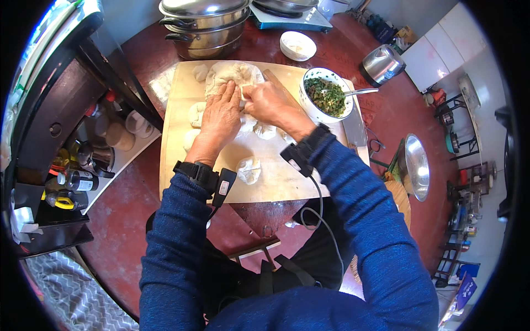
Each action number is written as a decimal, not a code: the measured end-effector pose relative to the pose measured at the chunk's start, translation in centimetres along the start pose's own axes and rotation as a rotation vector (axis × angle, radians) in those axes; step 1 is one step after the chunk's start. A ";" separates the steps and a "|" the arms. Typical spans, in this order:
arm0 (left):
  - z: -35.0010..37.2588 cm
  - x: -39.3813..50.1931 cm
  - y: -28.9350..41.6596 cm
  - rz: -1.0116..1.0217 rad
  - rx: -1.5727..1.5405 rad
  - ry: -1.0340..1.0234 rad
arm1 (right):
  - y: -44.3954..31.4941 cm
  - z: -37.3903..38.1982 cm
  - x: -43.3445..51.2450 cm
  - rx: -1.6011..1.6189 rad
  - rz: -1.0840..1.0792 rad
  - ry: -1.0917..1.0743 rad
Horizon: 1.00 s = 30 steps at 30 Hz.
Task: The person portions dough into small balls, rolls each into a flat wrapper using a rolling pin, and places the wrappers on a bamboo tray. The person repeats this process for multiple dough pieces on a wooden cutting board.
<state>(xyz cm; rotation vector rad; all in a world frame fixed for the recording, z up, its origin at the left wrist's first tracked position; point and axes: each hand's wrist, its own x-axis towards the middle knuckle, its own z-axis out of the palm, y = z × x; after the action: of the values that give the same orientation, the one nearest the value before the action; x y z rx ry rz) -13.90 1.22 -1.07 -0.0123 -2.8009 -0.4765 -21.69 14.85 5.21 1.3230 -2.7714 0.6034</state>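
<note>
My left hand (223, 111) lies flat with its fingertips on the near edge of a large lump of dough (233, 73) on a wooden board (277, 182). Just right of it, my right hand (265, 101) has its fingers curled at the dough's edge; what lies between them is hidden. Small pieces of dough surround my hands, one (249, 170) nearer to me and another (200, 73) at the far left. Beyond my right hand lies a wooden rolling pin (283, 89), partly covered by my wrist. A white bowl (307, 108) holds chopped green filling and a metal spoon (364, 91).
A cleaver (355, 129) lies at the board's right edge. Behind the board stand a steamer pot (207, 31) and a small white bowl (298, 46). An electric kettle (383, 64) is at the far right, a steel basin (416, 167) lower right, and bottles (78, 181) on the left shelf.
</note>
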 end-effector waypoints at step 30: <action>-0.4 -15.3 7.9 -0.320 -0.774 0.074 | -6.3 5.8 -15.8 0.101 0.275 0.239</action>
<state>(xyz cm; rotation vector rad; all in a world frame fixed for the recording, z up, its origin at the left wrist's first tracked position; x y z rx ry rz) 1.27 9.24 -2.67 0.2802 -2.3715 -1.5590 -5.94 21.06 -0.79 0.8201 -2.7701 0.8608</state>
